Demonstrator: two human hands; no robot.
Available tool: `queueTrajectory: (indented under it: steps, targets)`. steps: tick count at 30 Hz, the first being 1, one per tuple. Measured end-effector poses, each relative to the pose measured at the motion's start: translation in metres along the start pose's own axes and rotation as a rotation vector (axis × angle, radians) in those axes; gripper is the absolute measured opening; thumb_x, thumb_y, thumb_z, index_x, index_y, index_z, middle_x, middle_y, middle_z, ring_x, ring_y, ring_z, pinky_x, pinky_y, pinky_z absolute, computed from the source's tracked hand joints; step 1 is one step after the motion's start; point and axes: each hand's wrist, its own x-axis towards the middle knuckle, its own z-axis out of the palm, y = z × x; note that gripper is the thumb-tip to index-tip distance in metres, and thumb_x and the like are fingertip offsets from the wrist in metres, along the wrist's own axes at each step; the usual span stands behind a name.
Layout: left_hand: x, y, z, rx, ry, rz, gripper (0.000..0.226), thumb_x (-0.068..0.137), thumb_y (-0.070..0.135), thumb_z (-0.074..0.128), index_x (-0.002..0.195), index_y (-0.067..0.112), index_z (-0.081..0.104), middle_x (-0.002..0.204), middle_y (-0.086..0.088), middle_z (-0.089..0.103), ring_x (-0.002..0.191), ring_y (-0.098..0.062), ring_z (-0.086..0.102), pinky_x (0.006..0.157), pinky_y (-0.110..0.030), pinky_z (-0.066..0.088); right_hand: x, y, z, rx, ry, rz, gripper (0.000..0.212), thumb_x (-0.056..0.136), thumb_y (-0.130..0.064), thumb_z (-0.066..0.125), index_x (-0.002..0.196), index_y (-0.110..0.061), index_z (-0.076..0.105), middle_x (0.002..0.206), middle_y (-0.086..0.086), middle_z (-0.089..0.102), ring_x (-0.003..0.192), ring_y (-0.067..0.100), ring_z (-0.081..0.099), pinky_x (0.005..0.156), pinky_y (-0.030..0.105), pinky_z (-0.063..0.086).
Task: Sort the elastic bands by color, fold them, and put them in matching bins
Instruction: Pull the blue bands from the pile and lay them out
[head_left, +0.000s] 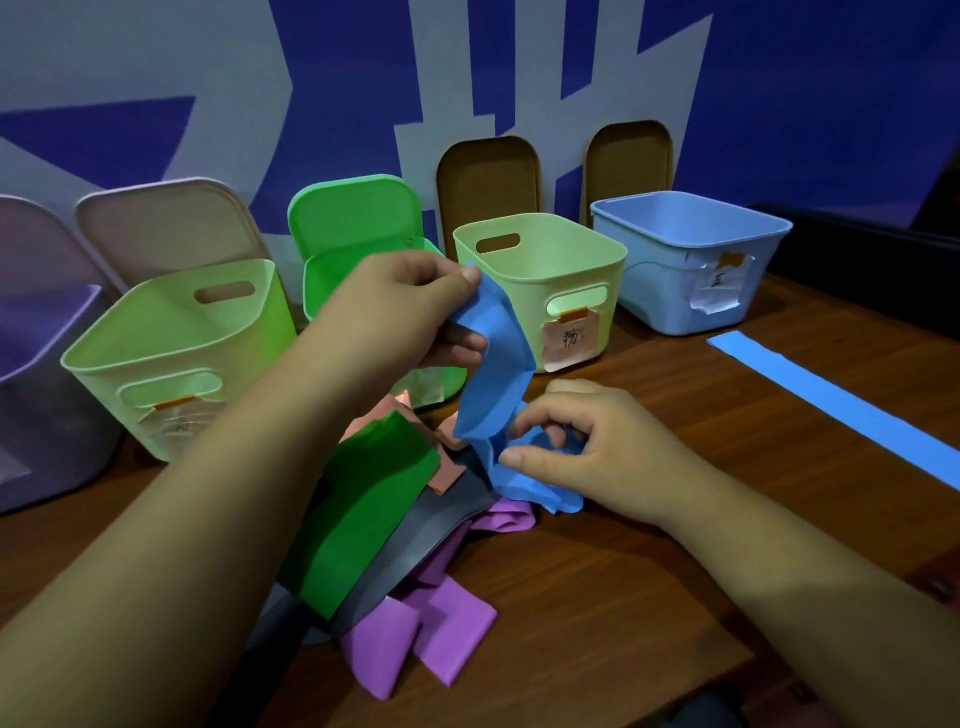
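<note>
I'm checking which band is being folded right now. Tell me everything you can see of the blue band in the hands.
The blue band is a flat, matte strip that looks like thin stretchy rubber, plain with no print. It hangs twisted and creased, not yet folded. The left hand pinches its upper end, lifted in front of the pale green bin with the pink label; the right hand grips its bunched lower part, which rests on the wooden table against the pile of other bands.
</note>
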Motion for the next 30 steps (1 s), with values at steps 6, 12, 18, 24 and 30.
queueTrajectory:
  steps: [6,12,18,24,30]
  targets:
    - [0.004,-0.002,0.001,-0.133,0.006,-0.053,0.032,0.105,0.023,0.066,0.116,-0.007,0.067,0.066,-0.007,0.071,0.067,-0.023,0.076,0.070,-0.034,0.068,0.004,0.003,0.008,-0.011,0.039,-0.082,0.005,0.091,-0.023,0.085,0.089,-0.022,0.081,0.073,-0.008,0.055,0.079,0.014,0.057,0.072,0.023,0.043]
    - [0.003,-0.007,-0.006,0.643,0.035,0.086,0.047,0.101,0.046,0.068,0.136,0.015,0.061,0.108,0.000,0.076,0.088,-0.019,0.078,0.085,-0.047,0.064,0.000,0.004,0.002,0.169,0.068,-0.031,0.009,0.095,-0.010,0.080,0.092,-0.018,0.078,0.079,-0.003,0.059,0.073,0.007,0.056,0.071,0.014,0.041]
    - [-0.017,0.014,-0.001,0.948,-0.358,0.220,0.022,0.097,0.053,0.069,0.110,0.038,0.079,0.093,0.024,0.074,0.083,0.006,0.066,0.065,-0.014,0.047,0.000,0.003,-0.001,0.188,0.158,-0.041,0.015,0.098,-0.012,0.077,0.100,-0.027,0.078,0.088,0.004,0.063,0.076,0.018,0.058,0.068,0.029,0.047]
    - [-0.010,0.004,0.002,0.924,-0.259,0.286,0.009,0.091,0.029,0.083,0.100,0.033,0.082,0.087,0.021,0.076,0.080,0.011,0.067,0.064,-0.007,0.049,-0.002,0.004,-0.003,0.206,0.176,-0.018,0.010,0.100,-0.015,0.075,0.101,-0.025,0.077,0.086,0.005,0.061,0.078,0.023,0.057,0.071,0.036,0.048]
    - [-0.012,0.014,0.001,0.785,-0.129,0.363,0.009,0.094,0.023,0.078,0.098,0.032,0.080,0.086,0.017,0.077,0.081,0.006,0.070,0.072,-0.015,0.055,-0.004,0.000,-0.008,0.344,0.224,0.081,0.009,0.099,-0.020,0.077,0.105,-0.024,0.071,0.078,0.005,0.052,0.071,0.008,0.050,0.066,0.022,0.045]
